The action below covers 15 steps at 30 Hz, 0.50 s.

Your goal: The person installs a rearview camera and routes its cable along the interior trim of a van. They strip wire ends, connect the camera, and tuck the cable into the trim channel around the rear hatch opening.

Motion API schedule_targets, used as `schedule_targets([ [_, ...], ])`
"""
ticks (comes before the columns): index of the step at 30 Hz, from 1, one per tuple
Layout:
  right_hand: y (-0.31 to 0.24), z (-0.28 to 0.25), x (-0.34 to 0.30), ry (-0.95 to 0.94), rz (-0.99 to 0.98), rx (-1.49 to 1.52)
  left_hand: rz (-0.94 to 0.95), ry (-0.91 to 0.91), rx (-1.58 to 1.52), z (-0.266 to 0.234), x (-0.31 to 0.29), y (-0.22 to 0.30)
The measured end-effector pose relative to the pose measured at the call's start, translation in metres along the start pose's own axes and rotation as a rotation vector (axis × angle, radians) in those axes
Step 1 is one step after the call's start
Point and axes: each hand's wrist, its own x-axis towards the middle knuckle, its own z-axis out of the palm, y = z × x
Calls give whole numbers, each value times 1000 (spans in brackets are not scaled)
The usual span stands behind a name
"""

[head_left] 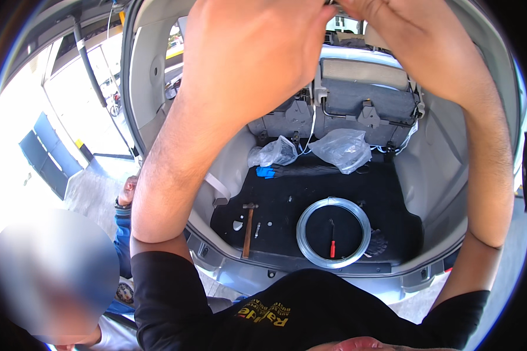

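Observation:
Both my arms are raised in front of an open car boot. My left hand (255, 50) and my right hand (418, 44) meet at the top edge of the view. Their fingers are bent together around something small and dark, mostly cut off by the edge. Below them, on the black boot floor (287, 228), lies a coil of silvery wire (303, 235). Inside its ring rests a red-handled screwdriver (332, 248). A hammer (249, 231) with a wooden handle lies to the left, beside a small spanner (257, 230) and a white piece (238, 225).
Clear plastic bags (341, 149) and a blue-and-black glove (266, 172) lie by the folded rear seats (363, 99). White cables (314, 120) hang there. A person in a blue sleeve (122, 234) stands close at my left. The boot sill (310, 268) runs before me.

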Motion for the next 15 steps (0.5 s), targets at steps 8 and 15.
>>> schedule_targets([
  [8, -16, 11, -15, 79, 145, 55, -15, -44, -12, 1, 3, -3],
  [15, -9, 21, -28, 54, 75, -17, -180, -167, -106, 1, -11, 3],
])
